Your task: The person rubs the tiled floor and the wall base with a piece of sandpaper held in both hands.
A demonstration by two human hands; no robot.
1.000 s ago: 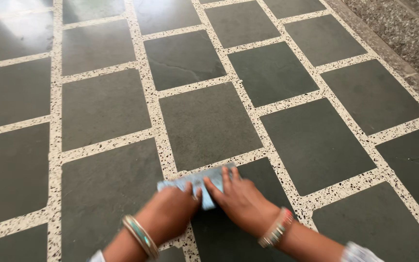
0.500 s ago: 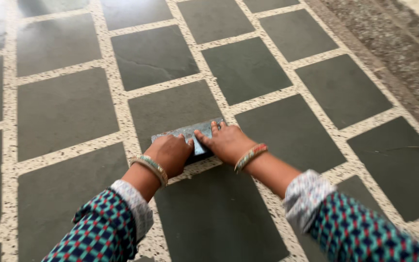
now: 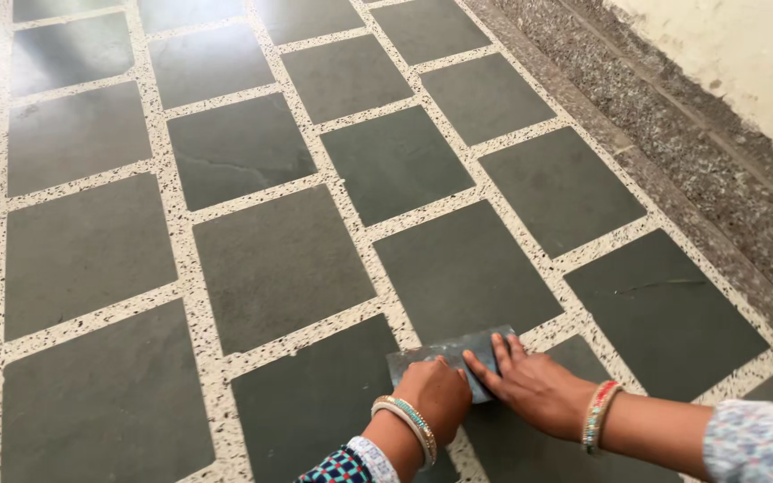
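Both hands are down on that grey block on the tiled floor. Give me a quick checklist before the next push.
1. Left hand on the grey block: ok, curled over its near edge.
2. Right hand on the block: ok, fingers spread flat on its right end.
3. Block lying flat on the floor: ok.
4. Floor ahead free of objects: ok.
5. Distance from wall skirting: ok, it lies well to the right.
6. Underside of the block: cannot tell.

One view only — a head-worn camera looking down and forward over the tiled floor (image 3: pixel 270 268), tilted so the wall base (image 3: pixel 717 152) runs diagonally at the right. The hands sit close, at the bottom edge — nearest the lens.
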